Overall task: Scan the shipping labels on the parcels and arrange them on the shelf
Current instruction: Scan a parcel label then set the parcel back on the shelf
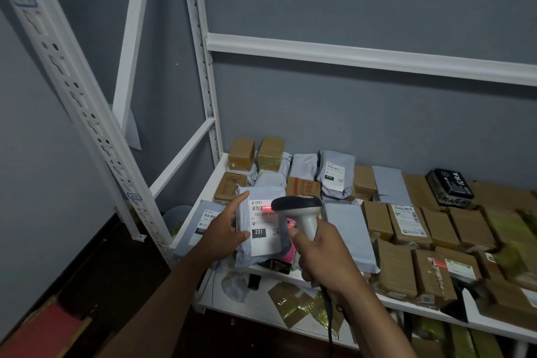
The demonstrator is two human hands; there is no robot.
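My left hand [225, 229] grips a grey poly-mailer parcel [263, 251] by its left edge and holds it upright above the front left of the white shelf [216, 174]. Its white shipping label [266, 225] faces me and reads 231. My right hand [322, 253] grips the handle of a grey and black barcode scanner [299, 208], held just right of the parcel. A red scan line lies across the barcode at the top of the label. The scanner's cable hangs down below my right wrist.
Several brown cardboard boxes [406, 221] and grey mailers [335, 173] cover the shelf, with a black box [449, 186] at the back right. Another labelled mailer [205, 218] lies behind my left hand. White slotted uprights [69, 78] stand at left. A lower shelf [255, 305] holds scraps and bags.
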